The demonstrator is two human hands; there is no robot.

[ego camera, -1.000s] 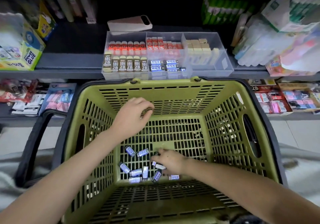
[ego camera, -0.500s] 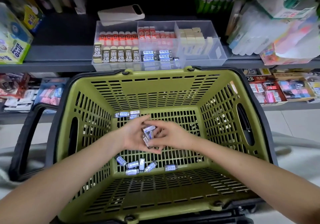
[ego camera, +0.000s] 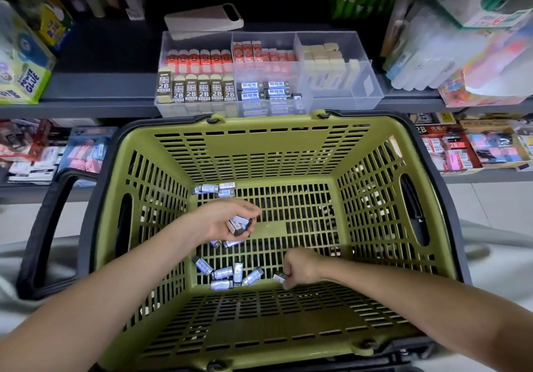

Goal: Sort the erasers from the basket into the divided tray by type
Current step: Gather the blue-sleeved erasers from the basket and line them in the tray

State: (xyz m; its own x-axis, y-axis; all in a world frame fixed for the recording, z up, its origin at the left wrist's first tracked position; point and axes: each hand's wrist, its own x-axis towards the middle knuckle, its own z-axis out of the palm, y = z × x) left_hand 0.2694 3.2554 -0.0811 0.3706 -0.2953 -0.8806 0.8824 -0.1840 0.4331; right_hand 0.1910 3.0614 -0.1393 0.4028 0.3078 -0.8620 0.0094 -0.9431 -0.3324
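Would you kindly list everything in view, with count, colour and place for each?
basket: one, olive green, below the shelf.
loose erasers: about ten, blue-white, basket floor, left side.
divided tray: one, clear, on the shelf behind the basket.
red erasers: many, red-white, back left and back middle compartments.
2B erasers: six showing, gold-black, front left compartment.
sorted blue erasers: several, blue-white, front middle compartment.
beige erasers: many, beige, right compartment.
flat device: one, white, behind the tray.
glue box: one, yellow-green, shelf's far left.
left hand: above the basket floor, holding gathered erasers, a few, blue-white.
right hand: low in the basket, pinching one pinched eraser.
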